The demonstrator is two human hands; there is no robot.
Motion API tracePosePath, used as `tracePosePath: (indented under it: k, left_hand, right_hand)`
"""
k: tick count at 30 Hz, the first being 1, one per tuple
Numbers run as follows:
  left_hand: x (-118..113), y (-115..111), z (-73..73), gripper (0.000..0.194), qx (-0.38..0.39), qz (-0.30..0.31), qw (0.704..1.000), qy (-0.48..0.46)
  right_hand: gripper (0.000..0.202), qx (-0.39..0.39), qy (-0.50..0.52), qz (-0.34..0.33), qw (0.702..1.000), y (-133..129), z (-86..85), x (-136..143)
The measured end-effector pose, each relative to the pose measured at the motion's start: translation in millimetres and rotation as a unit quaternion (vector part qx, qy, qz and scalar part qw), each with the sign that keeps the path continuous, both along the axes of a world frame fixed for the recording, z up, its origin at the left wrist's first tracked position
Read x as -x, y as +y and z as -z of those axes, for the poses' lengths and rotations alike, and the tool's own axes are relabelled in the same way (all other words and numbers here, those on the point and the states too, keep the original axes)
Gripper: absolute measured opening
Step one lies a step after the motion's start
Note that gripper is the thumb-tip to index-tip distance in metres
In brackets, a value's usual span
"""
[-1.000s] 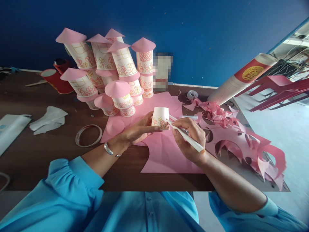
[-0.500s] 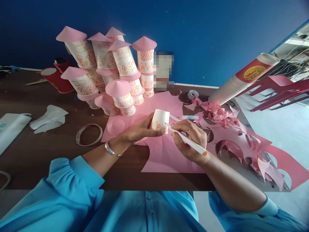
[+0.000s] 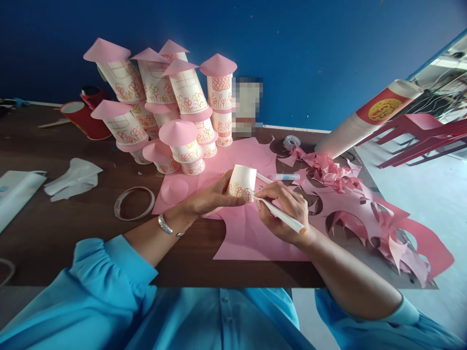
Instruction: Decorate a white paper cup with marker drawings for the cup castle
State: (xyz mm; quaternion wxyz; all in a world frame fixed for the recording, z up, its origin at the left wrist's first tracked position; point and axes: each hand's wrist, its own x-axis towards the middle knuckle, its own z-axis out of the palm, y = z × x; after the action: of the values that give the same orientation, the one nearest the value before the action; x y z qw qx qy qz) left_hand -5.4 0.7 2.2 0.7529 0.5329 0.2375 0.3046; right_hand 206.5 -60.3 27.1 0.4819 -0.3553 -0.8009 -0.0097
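Note:
A white paper cup (image 3: 243, 178), turned upside down, is held by my left hand (image 3: 215, 194) with the thumb across its lower side. Orange and yellow flower drawings run along its rim end; the upper part is plain. My right hand (image 3: 286, 209) grips a white marker pen (image 3: 282, 215), and its tip touches or nearly touches the cup's lower right side. Beneath both hands spreads a pink paper sheet (image 3: 255, 238). Behind the left hand stand several decorated cup towers (image 3: 188, 97) with pink cone roofs.
To the right lie pink paper scraps (image 3: 335, 172) and a cut-out sheet (image 3: 350, 204). A tall stack of cups (image 3: 365, 124) leans there. A glue stick (image 3: 285, 177) lies behind my right hand. Left are a tape roll (image 3: 134, 203), crumpled white paper (image 3: 75, 180) and a red tube (image 3: 85, 120).
The marker tip has shifted slightly down toward the cup's rim, and my right hand has moved a little left and down. My left hand and the cup stay almost still.

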Motion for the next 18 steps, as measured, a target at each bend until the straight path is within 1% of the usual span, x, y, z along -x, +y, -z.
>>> tracePosePath:
  k: [5,10,18]
  left_hand:
    - [1.1,0.5,1.4,0.079,-0.005,-0.001,1.000,0.011]
    - [1.2,1.1,3.0,0.078,0.002,-0.001,1.000,0.008]
    - [0.8,0.5,-1.6,0.078,0.001,0.006,1.000,0.012]
  right_hand:
    - [0.022,0.001,-0.001,-0.003,1.000,0.5,1.2,0.4]
    - [0.023,0.008,0.000,-0.009,1.000,0.4,-0.6,0.4]
    - [0.020,0.007,-0.005,0.003,1.000,-0.8,-2.9,0.3]
